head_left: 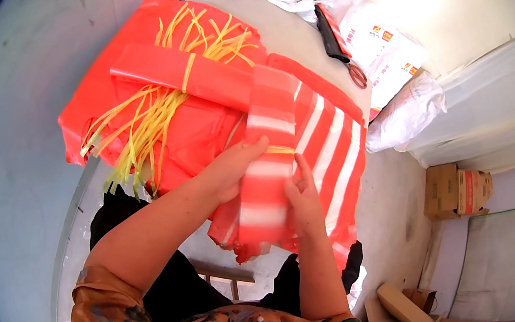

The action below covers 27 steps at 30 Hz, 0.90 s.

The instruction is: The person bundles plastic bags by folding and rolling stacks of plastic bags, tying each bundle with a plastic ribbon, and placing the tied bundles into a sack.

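Note:
A folded bundle of red-and-white striped plastic [266, 186] lies between my hands, with a narrow yellow strip [280, 149] across its middle. My left hand [238, 167] grips its left edge, thumb on top and the other fingers hidden beneath. At the opposite edge my right hand [304, 197] is closed on the bundle, a finger reaching up to the yellow strip. Under and right of it spreads a stack of striped plastic [329, 150]. To the left, a folded red plastic bundle [154, 70], bound by another yellow strip, rests on red plastic sheets [97, 91]. Loose yellow strips [148, 120] spill beside it.
On the pale table [291, 29], a pair of red-handled scissors [358, 76] lies beside a black-and-red item [330, 33]. White sacks [407, 112] line the far right side. Cardboard boxes [442, 192] stand by the right wall, with opened cardboard [403, 309] at lower right.

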Available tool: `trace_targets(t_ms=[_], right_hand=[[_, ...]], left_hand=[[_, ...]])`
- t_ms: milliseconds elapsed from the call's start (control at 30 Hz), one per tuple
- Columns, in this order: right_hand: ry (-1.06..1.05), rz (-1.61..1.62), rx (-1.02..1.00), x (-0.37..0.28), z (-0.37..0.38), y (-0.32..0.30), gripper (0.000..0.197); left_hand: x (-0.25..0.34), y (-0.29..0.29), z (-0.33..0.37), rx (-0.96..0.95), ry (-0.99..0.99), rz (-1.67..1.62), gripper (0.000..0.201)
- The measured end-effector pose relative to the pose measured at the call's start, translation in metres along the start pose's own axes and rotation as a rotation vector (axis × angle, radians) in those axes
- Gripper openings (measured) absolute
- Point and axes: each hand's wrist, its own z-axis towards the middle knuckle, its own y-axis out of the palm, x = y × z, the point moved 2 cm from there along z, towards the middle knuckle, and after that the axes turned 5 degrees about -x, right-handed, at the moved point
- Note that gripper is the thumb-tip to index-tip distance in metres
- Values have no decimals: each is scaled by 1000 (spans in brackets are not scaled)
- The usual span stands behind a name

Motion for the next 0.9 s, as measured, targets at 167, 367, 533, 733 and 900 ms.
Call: trace_targets(t_ms=[167,367,533,733,900], right_hand=[[-62,-203,14,0,-4,-11,78],[-121,-383,184,-10,-10,-77,83],[4,-365,191,3,-29,-123,93],[-44,-744,146,-15,-69,-178,88],[73,-522,197,-27,-147,-268,72]], left_hand=[[2,16,7,-60,-52,181,43],[-6,18,24,170,175,1320,81],[-41,14,22,-113,371,2164,88],[-50,15,30,-248,220,2300,85],[-45,21,29,-229,254,2345,83]])
